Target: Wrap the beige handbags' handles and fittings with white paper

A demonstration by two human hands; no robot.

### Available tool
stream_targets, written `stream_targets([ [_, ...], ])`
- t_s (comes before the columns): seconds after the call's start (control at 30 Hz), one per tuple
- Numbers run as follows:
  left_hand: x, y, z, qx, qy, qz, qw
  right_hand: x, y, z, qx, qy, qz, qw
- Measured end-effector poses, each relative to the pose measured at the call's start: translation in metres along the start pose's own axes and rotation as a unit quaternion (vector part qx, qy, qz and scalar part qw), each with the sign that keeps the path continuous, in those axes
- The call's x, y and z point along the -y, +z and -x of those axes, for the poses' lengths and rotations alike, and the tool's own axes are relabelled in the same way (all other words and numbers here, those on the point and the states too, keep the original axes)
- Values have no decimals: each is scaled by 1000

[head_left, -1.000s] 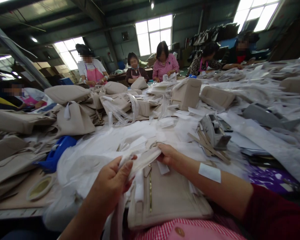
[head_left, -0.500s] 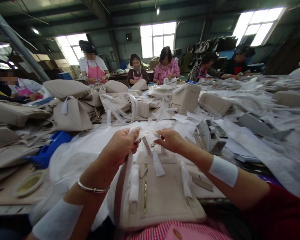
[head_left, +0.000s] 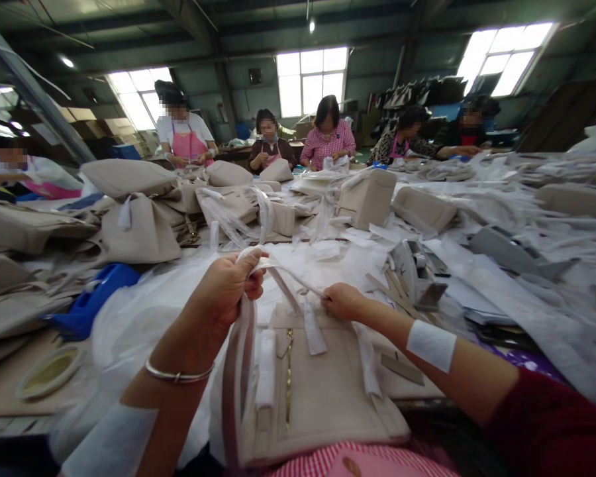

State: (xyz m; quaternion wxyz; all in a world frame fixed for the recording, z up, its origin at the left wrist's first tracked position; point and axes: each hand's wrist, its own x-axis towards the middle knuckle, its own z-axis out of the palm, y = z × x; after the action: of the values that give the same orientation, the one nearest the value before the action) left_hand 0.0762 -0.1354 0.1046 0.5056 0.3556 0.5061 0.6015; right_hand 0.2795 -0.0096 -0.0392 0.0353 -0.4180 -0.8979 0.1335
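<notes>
A beige handbag (head_left: 332, 384) lies in front of me, with a gold zipper (head_left: 289, 377) down its left part. White wrapping covers pieces at both its sides, and a white-wrapped tag (head_left: 314, 326) hangs at its top. My left hand (head_left: 231, 285) is closed around the bag's strap (head_left: 238, 371), which loops over the fingers and drops down the bag's left side. Closed too, my right hand (head_left: 345, 301) pinches the white wrapping strip (head_left: 298, 277) that stretches across from the left hand. The right fingertips are partly hidden, close to the bag's top edge.
A blue tape dispenser (head_left: 92, 301) and a tape roll (head_left: 49, 372) lie at left. A grey tape dispenser (head_left: 414, 271) stands right of the bag. Beige bags (head_left: 139, 228) and white wrapping are heaped across the table; several co-workers sit or stand beyond.
My right hand has moved down and slightly right, drawing the white strip out longer. My left hand has shifted a little left, still holding the strap.
</notes>
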Motion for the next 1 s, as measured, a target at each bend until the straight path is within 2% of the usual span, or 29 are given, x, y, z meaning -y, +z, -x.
stream_targets([
  [0.1,12,-4,2,-18,-18,-12,1000,10,-13,13,-55,-4,-10,998],
  [0.2,25,0,7,-16,-35,-25,999,33,-40,20,-181,-69,-33,981],
  [0.27,32,6,12,-7,-36,-37,999,48,-58,18,-225,-123,-6,966],
  [0.33,37,10,17,-4,-44,-55,997,57,-70,11,-223,-162,56,960],
  [0.4,40,9,22,4,-80,-66,995,59,-74,4,-225,-185,111,950],
  [0.53,45,1,27,31,-156,-47,986,55,-68,1,-258,-229,153,926],
  [0.73,55,6,16,39,-151,-21,988,61,-56,16,-247,-310,130,909],
  [0.9,57,13,9,47,-132,-35,990,57,-54,26,-228,-331,141,905],
  [1.0,55,15,11,39,-117,-66,990,57,-58,32,-255,-312,128,906],
])
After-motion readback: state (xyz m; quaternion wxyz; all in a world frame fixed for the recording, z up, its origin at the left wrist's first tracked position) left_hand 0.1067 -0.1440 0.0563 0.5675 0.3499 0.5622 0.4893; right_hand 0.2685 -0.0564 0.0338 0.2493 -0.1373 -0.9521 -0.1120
